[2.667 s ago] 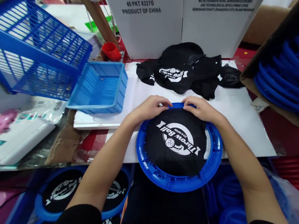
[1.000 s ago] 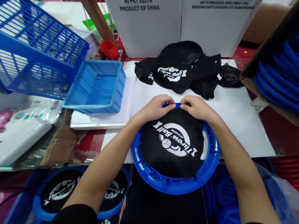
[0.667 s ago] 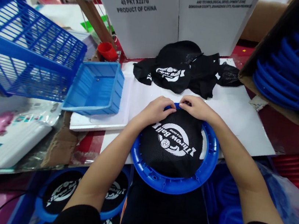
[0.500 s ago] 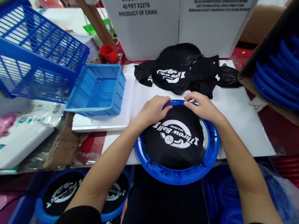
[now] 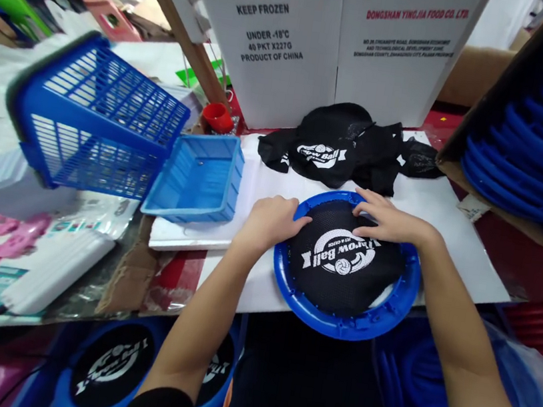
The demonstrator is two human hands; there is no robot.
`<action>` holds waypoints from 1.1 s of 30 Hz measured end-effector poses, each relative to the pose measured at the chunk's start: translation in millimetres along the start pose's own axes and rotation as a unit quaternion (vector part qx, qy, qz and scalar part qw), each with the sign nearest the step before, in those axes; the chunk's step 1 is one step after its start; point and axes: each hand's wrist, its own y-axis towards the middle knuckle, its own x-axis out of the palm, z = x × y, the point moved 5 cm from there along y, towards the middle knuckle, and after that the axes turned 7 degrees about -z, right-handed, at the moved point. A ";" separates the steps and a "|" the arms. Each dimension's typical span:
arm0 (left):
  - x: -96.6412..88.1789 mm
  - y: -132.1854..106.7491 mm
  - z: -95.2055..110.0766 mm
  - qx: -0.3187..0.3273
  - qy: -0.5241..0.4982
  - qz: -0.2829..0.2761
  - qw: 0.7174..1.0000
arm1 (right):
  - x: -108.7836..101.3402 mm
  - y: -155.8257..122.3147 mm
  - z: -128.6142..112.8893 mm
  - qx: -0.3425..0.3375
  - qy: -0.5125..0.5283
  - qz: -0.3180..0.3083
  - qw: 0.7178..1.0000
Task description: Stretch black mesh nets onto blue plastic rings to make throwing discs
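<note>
A blue plastic ring (image 5: 285, 283) lies on the white table top in front of me, its ribbed inner side facing up. Black mesh fabric (image 5: 371, 285) with a white "Throw Ball" print fills most of it; at the lower right a pale gap shows between mesh and ring. My left hand (image 5: 274, 221) grips the ring's left far side, thumb over the inner edge and fingers outside. On the right far side, my right hand (image 5: 385, 219) rests with fingers apart on the ring and mesh edge. A pile of black mesh pieces (image 5: 345, 146) lies just beyond the ring.
At left stand a light blue bin (image 5: 233, 188) and a tilted blue basket (image 5: 107, 110). White cartons (image 5: 287, 91) stand behind. Stacked blue rings (image 5: 520, 158) fill a box at right. Below the table edge are mesh-covered rings (image 5: 111, 370) and more blue parts (image 5: 419, 372).
The print has turned counter-clockwise with the ring. My hands have moved apart from the far rim, left hand to the left side, right hand to the right. The camera view has shifted.
</note>
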 end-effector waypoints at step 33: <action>8.3 -5.8 28.2 0.218 0.056 0.025 0.974 | 6.6 -6.6 -36.6 -0.025 -0.118 -0.015 0.993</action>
